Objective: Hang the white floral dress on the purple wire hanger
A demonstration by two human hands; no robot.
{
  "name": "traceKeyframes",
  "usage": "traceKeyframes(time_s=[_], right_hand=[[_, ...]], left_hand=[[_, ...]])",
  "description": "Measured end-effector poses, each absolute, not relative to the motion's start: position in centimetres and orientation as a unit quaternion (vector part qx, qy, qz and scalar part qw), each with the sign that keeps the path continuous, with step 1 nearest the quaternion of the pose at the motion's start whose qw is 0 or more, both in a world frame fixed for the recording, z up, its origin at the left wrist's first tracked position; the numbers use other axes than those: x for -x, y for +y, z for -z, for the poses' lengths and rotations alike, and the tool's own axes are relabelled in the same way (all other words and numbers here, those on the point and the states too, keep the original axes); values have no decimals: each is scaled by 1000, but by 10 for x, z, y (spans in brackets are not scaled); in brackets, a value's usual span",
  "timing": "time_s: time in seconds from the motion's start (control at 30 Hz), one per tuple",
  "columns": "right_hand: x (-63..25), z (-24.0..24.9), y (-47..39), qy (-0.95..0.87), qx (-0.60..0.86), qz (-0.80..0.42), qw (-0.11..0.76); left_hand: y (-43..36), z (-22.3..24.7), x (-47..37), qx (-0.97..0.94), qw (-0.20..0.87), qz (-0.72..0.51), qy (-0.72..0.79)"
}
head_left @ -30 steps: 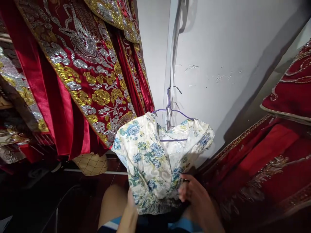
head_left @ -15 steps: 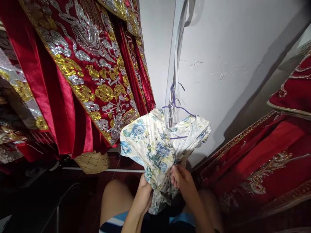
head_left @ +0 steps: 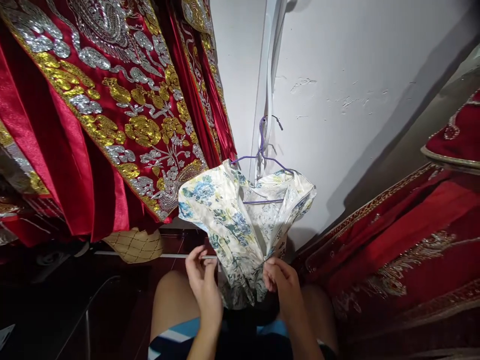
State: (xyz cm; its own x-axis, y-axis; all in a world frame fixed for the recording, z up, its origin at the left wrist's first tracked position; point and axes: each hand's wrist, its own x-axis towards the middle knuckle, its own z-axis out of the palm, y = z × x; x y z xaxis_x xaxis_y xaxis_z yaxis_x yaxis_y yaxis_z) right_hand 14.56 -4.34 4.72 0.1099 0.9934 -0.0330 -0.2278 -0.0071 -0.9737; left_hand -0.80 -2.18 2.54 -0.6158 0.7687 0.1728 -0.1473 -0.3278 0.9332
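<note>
Garment in tight right grip

Bare forearms, bare knees, and shorts in broad bands of light blue, white and dark navy

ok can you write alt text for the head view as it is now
A floral garment hangs on a purple hanger in front of a white wall; a person's right hand pinches its front while the left hand is beside it, loosely curled. Red embroidered garments flank it.
</note>
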Motion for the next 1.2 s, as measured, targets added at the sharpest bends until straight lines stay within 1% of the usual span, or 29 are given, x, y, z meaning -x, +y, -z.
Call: traceKeyframes(time_s=[0.03, 0.07, 0.1, 0.17, 0.2, 0.27, 0.33, 0.47, 0.6, 0.87, 1.03, 1.2], right_hand=[[-145, -48, -44, -412, 476, -529, 569], [-145, -50, -44, -417, 479, -529, 563], [-145, -51, -45, -422, 482, -529, 557], [-143, -54, -47, -429, 489, -524, 550], [-142, -55, -48, -434, 492, -521, 546], [-140, -56, -50, -448, 496, -519, 533], [-141, -56, -52, -457, 499, -510, 531], [-151, -63, -44, -415, 505, -490, 577], [-166, -90, -20, -361, 471, -517, 616], [-173, -160, 47, -406, 428, -511, 625], [-175, -181, 61, -406, 391, -506, 652], [-177, -185, 57, -419, 380, -493, 661]], left_hand=[[-25, -26, 3, -362, 247, -752, 492], [-29, -27, -3, -426, 214, -734, 484], [-33, -28, -9, -497, 208, -698, 472], [-38, -30, -20, -606, 248, -611, 445], [-39, -29, -24, -630, 277, -579, 436], [-38, -27, -29, -638, 311, -559, 429], [-34, -25, -30, -635, 314, -561, 428], [-30, -27, -31, -664, 307, -540, 417], [-29, -30, -32, -699, 315, -501, 401], [-12, -22, -27, -753, 271, -437, 410], [-11, -19, -27, -784, 262, -393, 404], [-13, -20, -27, -793, 279, -379, 386]])
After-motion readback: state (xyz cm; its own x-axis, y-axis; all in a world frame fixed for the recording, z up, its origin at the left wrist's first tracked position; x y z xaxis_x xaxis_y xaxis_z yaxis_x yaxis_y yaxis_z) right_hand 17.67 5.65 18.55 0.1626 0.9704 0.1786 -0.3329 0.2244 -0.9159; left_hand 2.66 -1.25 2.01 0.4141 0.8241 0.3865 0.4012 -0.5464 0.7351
